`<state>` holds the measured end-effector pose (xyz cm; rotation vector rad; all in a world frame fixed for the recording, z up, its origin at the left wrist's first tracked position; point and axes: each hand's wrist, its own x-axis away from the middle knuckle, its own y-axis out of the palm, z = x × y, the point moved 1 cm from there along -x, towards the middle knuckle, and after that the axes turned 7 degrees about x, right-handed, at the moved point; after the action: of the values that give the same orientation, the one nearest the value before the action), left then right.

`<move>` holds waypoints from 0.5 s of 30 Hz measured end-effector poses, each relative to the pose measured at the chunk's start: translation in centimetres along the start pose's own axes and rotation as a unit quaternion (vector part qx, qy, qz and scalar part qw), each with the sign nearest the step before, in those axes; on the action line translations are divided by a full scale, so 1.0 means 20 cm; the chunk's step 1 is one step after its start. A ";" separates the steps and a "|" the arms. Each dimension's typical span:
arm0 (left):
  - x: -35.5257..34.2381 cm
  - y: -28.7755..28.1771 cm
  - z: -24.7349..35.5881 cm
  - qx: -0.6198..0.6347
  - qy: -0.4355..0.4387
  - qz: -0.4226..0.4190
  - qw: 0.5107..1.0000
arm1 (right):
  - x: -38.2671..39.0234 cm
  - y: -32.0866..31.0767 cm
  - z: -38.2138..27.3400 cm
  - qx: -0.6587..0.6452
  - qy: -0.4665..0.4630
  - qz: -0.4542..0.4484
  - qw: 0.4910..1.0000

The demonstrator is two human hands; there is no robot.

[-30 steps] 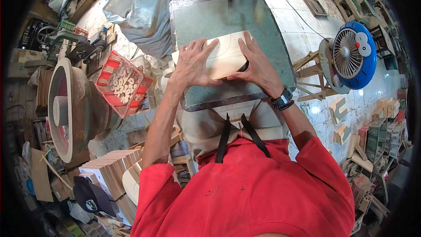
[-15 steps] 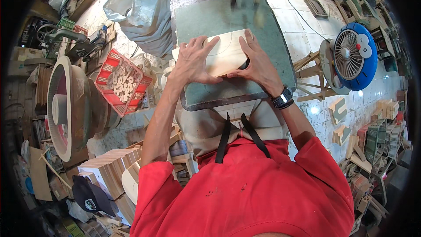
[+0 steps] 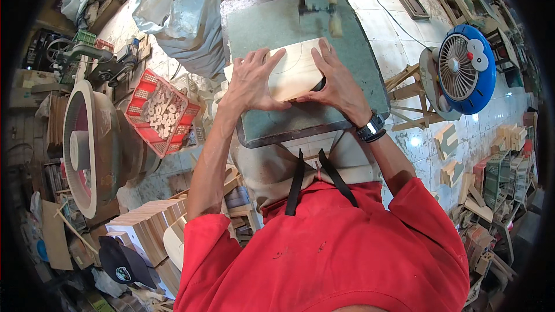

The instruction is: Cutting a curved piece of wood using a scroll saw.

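Observation:
A pale wooden block [image 3: 295, 75] with a thin curved line on its top lies on the grey-green machine table [image 3: 269, 124]. My left hand [image 3: 254, 80] grips its left side, thumb along the near edge. On the right side, my right hand [image 3: 338, 84] holds it with fingers over the far corner and thumb at the near edge. A dark notch shows in the block beside my right thumb. Just past the block's far edge hangs a dark fitting [image 3: 312, 7] with blurred pale ends, above the table. Where the block meets any blade is too fine to make out.
A red plastic crate [image 3: 136, 104] of small pale wooden pieces stands at left, by a large round wheel-shaped housing [image 3: 78, 147]. Stacked boards [image 3: 147, 228] and a dark cap [image 3: 124, 263] are at lower left. A blue fan [image 3: 483, 75] stands at right; a grey bag [image 3: 179, 17] at upper left.
The whole view has shifted slightly. Both hands keep their hold and the block has barely moved on the table. The fitting beyond it shows more clearly.

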<state>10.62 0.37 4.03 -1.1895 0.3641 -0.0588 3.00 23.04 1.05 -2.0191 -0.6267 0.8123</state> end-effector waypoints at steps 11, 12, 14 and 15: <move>-0.01 -0.01 -0.04 0.012 0.013 -0.008 1.000 | 0.01 0.03 0.00 -0.016 -0.015 0.036 0.999; -0.02 -0.01 -0.04 0.012 0.014 -0.008 1.000 | 0.01 0.04 0.00 -0.016 -0.011 0.035 0.999; -0.02 -0.01 -0.04 0.019 0.007 -0.020 1.000 | 0.00 0.04 0.00 -0.006 -0.013 0.040 0.999; -0.02 -0.01 -0.05 0.017 0.007 -0.018 1.000 | 0.00 0.04 0.00 0.004 -0.016 0.044 0.999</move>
<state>10.07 -0.48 4.10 -1.1619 0.3521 -0.1044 3.07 22.59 0.49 -2.0421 -0.5542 0.8997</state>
